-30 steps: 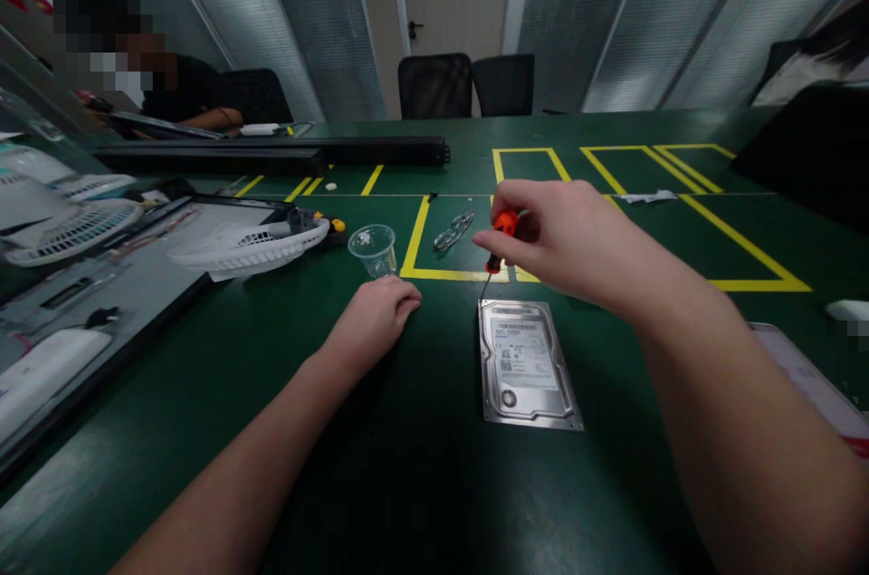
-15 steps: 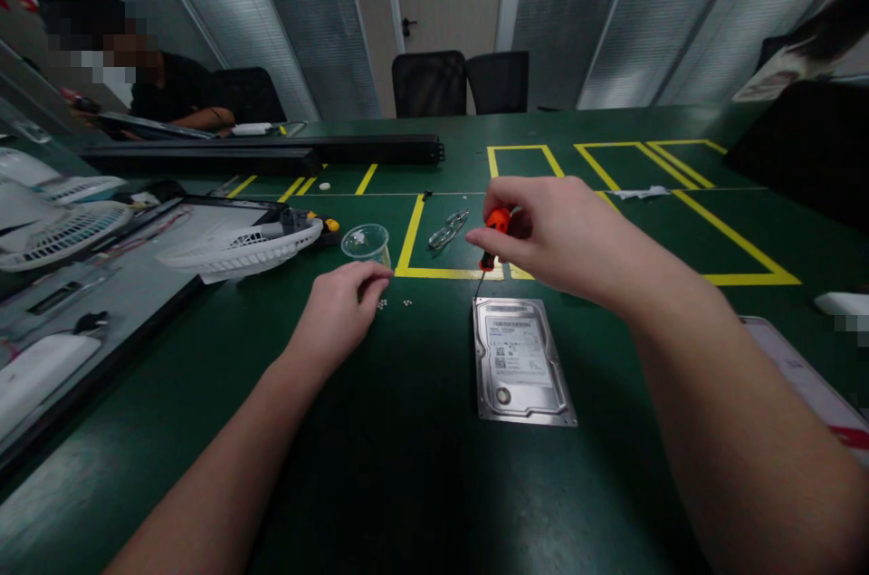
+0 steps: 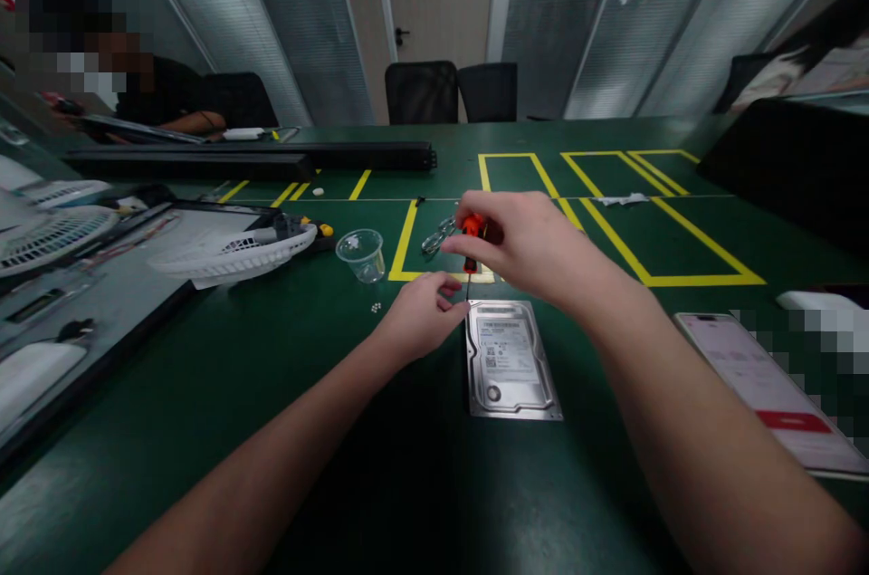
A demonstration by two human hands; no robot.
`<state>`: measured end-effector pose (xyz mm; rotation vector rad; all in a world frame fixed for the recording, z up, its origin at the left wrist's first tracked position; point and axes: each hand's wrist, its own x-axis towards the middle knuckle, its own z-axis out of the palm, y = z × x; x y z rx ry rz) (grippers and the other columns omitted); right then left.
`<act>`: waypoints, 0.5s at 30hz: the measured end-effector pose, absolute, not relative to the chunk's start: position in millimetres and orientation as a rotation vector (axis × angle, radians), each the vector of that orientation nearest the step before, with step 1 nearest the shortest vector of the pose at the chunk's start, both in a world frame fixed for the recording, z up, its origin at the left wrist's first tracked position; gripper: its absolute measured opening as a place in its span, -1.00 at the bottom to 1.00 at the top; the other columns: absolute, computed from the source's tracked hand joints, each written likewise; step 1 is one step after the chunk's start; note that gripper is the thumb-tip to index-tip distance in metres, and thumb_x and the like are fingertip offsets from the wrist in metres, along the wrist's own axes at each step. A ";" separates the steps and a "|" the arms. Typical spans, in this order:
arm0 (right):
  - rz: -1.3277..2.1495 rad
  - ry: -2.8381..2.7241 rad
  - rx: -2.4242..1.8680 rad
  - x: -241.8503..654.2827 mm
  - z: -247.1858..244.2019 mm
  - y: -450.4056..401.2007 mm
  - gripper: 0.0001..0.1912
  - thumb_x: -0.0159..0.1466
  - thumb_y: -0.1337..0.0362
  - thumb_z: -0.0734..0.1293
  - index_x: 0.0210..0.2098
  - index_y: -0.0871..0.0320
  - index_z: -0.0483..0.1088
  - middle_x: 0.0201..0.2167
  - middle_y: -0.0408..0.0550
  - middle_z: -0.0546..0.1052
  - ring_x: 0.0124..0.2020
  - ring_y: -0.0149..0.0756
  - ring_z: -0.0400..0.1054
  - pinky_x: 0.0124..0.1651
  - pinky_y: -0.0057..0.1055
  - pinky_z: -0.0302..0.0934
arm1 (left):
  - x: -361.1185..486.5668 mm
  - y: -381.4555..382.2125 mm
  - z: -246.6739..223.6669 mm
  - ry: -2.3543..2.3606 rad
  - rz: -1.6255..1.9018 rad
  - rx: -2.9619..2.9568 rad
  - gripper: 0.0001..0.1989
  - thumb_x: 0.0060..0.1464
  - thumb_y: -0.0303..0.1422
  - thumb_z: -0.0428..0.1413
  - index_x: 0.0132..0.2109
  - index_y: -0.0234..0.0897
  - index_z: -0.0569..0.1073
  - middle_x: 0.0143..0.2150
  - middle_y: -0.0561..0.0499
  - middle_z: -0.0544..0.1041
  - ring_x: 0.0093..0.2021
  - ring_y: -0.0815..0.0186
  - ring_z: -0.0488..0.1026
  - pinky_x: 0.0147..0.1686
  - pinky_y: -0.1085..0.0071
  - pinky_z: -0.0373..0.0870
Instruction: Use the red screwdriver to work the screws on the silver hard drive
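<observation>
A silver hard drive (image 3: 512, 358) lies label up on the green table. My right hand (image 3: 522, 235) is closed around a red and black screwdriver (image 3: 472, 235), held upright with its thin shaft down at the drive's far left corner. Beside that same corner is my left hand (image 3: 424, 312), fingers partly curled and apart, a fingertip close to the screwdriver's tip; I cannot tell whether it touches the drive. Several tiny screws (image 3: 376, 308) lie left of my left hand. Behind them stands a clear plastic cup (image 3: 367, 263).
Clear-framed glasses (image 3: 438, 237) lie behind my right hand. Fan grilles (image 3: 237, 249) rest on a flat panel at left, with long black bars (image 3: 258, 160) beyond. A phone (image 3: 767, 385) lies at right. A person (image 3: 163, 100) sits at far left.
My left hand has moved right, from beside the cup and screws to the drive's corner. The screwdriver stays at that corner in my right hand. The view has shifted slightly.
</observation>
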<state>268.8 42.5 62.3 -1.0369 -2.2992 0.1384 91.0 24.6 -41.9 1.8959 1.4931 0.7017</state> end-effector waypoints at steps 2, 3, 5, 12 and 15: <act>0.083 -2.294 -1.056 266.5 61.1 43.3 -0.68 0.41 0.03 0.44 -0.29 0.15 0.43 -0.42 -0.14 0.46 -0.42 -0.37 0.22 -0.31 -0.37 -0.03 | 98.3 28.0 -47.7 1.480 0.713 1.900 -0.75 0.16 -0.35 0.29 -0.03 -0.35 0.57 -0.17 -0.10 0.63 -0.34 0.27 0.55 -0.33 0.34 0.47; 0.046 -2.300 -1.071 265.3 60.3 43.4 -0.64 0.42 -0.01 0.41 -0.31 0.15 0.42 -0.43 -0.14 0.44 -0.43 -0.37 0.20 -0.32 -0.36 -0.05 | 101.0 28.3 -51.2 1.481 0.760 1.904 -0.78 0.17 -0.37 0.27 -0.04 -0.33 0.57 -0.18 -0.08 0.63 -0.34 0.28 0.54 -0.33 0.35 0.45; -0.049 -2.296 -1.096 263.2 58.3 43.4 -0.52 0.44 -0.13 0.35 -0.37 0.15 0.39 -0.46 -0.13 0.40 -0.45 -0.37 0.13 -0.34 -0.34 -0.11 | 104.7 27.3 -58.4 1.495 0.858 1.922 -0.82 0.17 -0.40 0.24 -0.07 -0.32 0.55 -0.21 -0.06 0.62 -0.36 0.30 0.52 -0.35 0.37 0.42; -0.219 -2.222 -1.140 260.3 52.1 44.6 -0.36 0.46 -0.26 0.21 -0.41 0.16 0.41 -0.50 -0.10 0.36 -0.45 -0.36 0.09 -0.32 -0.32 -0.14 | 105.6 24.9 -68.8 1.375 1.006 1.904 -0.92 0.22 -0.40 0.18 -0.16 -0.28 0.55 -0.31 0.01 0.58 -0.43 0.35 0.45 -0.39 0.40 0.37; -0.203 -2.202 -1.141 258.9 52.8 45.5 -0.38 0.45 -0.23 0.26 -0.46 0.17 0.41 -0.50 -0.10 0.36 -0.44 -0.34 0.12 -0.30 -0.31 -0.12 | 105.4 25.1 -70.6 1.361 1.067 1.902 -0.91 0.26 -0.37 0.16 -0.18 -0.28 0.56 -0.28 -0.02 0.60 -0.39 0.32 0.48 -0.37 0.40 0.39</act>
